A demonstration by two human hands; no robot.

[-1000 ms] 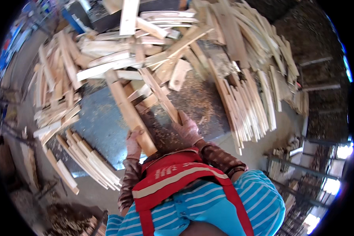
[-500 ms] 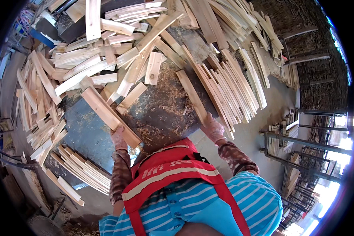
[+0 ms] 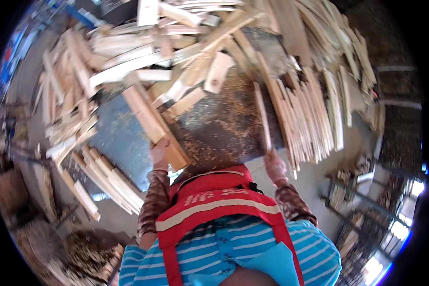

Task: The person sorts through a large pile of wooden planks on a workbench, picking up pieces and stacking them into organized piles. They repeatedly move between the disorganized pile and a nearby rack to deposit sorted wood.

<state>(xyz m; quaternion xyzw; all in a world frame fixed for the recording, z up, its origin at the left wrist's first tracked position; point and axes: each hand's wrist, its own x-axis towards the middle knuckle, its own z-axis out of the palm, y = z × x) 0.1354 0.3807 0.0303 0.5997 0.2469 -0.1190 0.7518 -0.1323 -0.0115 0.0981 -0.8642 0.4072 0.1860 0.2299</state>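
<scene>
My left hand [image 3: 158, 151] grips the near end of a wide pale wooden plank [image 3: 153, 124] that lies slanted on a dark metal table [image 3: 224, 128] dusted with sawdust. My right hand [image 3: 274, 163] holds the near end of a thin wooden strip [image 3: 262, 117] that points away from me, just left of a row of similar thin strips [image 3: 310, 119]. Both forearms wear patterned brown sleeves. A red strap vest over a blue striped shirt fills the lower middle.
Heaps of cut wooden boards [image 3: 128, 62] cover the far and left sides of the table. More planks [image 3: 100, 176] lean off the near left edge. Wood scraps [image 3: 86, 252] lie on the floor at lower left, and metal racks [image 3: 367, 200] stand at right.
My right hand has carried the thin strip to the right, over to the row of strips. My left hand has stayed on the wide plank. The view has tilted.
</scene>
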